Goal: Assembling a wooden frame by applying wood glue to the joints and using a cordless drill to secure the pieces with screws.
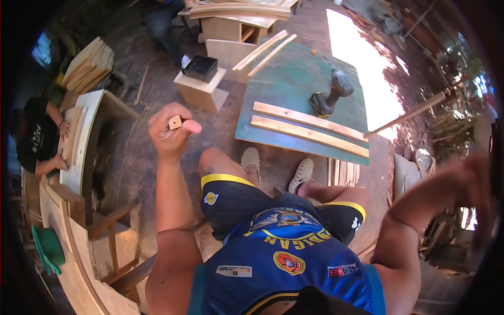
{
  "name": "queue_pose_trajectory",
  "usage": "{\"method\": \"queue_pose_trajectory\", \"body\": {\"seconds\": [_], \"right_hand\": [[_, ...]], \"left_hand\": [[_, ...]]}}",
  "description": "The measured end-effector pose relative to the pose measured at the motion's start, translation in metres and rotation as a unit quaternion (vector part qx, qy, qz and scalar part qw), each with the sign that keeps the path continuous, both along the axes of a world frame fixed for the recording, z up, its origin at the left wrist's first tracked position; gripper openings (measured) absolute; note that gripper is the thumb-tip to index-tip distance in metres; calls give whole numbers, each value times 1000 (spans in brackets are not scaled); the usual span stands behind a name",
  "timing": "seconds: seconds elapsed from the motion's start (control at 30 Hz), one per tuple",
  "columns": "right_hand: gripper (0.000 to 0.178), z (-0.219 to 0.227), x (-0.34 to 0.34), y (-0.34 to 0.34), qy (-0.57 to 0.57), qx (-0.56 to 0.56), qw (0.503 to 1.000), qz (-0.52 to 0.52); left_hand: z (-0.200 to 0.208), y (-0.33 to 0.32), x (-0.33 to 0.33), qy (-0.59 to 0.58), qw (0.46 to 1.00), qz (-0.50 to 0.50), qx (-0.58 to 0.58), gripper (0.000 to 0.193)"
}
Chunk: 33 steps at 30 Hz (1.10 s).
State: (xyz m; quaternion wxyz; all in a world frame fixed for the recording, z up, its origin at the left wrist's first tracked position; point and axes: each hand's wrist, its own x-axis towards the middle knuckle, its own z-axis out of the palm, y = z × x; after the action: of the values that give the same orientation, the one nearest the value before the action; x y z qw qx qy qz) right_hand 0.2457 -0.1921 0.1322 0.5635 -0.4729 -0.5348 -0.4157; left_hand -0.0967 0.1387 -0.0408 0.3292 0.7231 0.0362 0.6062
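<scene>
Here my left hand (pixel 167 134) is hovering upper left of the frame's centre, fingers curling closed round a small tan wooden piece (pixel 175 122), its square, dark-dotted end facing up at me! My right hand (pixel 476 181) is sitting in shadow at the right edge; I can't tell its grip. Upper right of centre, a black cordless drill (pixel 333 93) and two long pale wooden strips (pixel 310 137) are resting on a flat green board (pixel 283 79)

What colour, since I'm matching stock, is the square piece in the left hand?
The square piece is light tan; head view shows it best.
</scene>
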Motion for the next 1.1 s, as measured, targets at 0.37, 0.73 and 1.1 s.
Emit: {"method": "queue_pose_trajectory", "body": {"seconds": [0.37,0.73,1.1], "right_hand": [[100,-52,-34,25,184,67,955,221],[80,-79,-95,58,321,-168,845,393],[73,-77,-124,104,395,-129,805,424]], "left_hand": [[7,-54,-2,153,985,34,-71,27],[-5,-78,50,120,989,-68,-59,25],[-9,-113,93,150,975,-105,-128,13]]}}
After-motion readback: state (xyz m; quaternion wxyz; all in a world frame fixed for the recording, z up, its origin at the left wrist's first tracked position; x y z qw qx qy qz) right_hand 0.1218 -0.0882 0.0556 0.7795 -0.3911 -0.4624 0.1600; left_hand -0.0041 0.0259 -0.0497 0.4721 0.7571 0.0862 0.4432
